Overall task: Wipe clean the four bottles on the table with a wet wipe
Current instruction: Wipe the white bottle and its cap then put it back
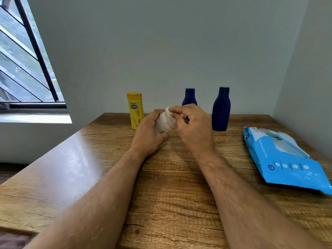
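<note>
My left hand [150, 133] grips a small cream-coloured bottle [164, 124] just above the wooden table [161, 186]. My right hand [193, 126] pinches a white wet wipe [169, 114] against the bottle's top. Behind them a yellow bottle [135, 110] stands upright at the left. A dark blue bottle [189, 97] stands behind my right hand, its lower part hidden. A taller dark blue bottle [221, 109] stands to the right.
A blue pack of wet wipes [287, 159] lies at the table's right side, its flap open. Grey walls close in behind and to the right. A barred window [27, 60] is at the left.
</note>
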Available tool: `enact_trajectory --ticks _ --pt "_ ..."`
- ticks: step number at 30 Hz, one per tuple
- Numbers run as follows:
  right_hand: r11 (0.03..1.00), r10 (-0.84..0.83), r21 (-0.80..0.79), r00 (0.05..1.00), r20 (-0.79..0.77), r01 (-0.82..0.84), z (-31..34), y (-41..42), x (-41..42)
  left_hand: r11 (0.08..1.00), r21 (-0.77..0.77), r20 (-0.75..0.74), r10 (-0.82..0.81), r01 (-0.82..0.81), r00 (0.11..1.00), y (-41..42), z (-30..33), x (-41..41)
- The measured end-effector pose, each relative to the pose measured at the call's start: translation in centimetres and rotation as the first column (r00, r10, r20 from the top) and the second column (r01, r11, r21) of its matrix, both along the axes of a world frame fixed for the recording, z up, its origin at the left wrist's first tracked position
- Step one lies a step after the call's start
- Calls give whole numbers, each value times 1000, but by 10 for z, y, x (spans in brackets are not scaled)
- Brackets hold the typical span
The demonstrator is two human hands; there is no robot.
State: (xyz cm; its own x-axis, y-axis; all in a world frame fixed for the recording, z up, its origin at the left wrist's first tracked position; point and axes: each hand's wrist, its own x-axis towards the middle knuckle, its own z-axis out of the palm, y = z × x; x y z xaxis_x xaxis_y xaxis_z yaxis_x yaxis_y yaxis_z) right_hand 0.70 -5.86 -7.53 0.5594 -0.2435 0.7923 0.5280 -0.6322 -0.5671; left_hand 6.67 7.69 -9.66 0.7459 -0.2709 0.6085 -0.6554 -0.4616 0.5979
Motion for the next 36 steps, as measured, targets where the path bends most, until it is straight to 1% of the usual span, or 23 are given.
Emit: enact_trajectory --ticks 3,6,9,12,15,18,20,22,25,28,30,32,36 --pt "998 7 -57 997 -71 -11 -2 -2 1 1000 -18 -25 24 -25 999 5 0 3" --pt "995 38 -91 992 -119 -49 -3 -2 -1 995 -76 -43 59 -63 997 9 -1 4" --pt "992 27 -121 994 -106 -40 -3 -2 -2 994 -86 -42 60 -63 997 9 0 3" --pt "989 19 -147 997 -71 -30 -2 -5 -1 997 -55 -26 45 -46 999 7 2 4" --pt "987 5 -162 998 -58 -15 -1 -5 -1 1000 25 1 9 -9 1000 10 2 4" --pt "997 -5 -83 1000 -21 3 2 -3 -2 996 78 27 -39 37 999 10 1 4" --pt "1000 -3 4 1000 -16 3 4 -3 -2 996 75 34 -48 45 998 7 0 5" --pt "995 9 100 1000 -20 -7 6 -3 -2 998 66 31 -21 19 999 4 -1 6" --pt "976 44 216 998 -48 -33 8 -4 -1 995 75 39 61 -64 997 4 -3 8" --pt "969 78 238 996 -53 -64 4 -2 0 991 81 44 105 -109 993 5 -5 8" --pt "959 138 261 986 -97 -109 3 0 1 991 80 51 106 -109 993 3 -5 8" --pt "964 159 239 976 -146 -121 1 -1 1 991 67 57 114 -117 992 3 -3 8" --pt "994 102 70 973 -208 -89 -3 -5 2 984 33 50 174 -176 983 10 -3 13"
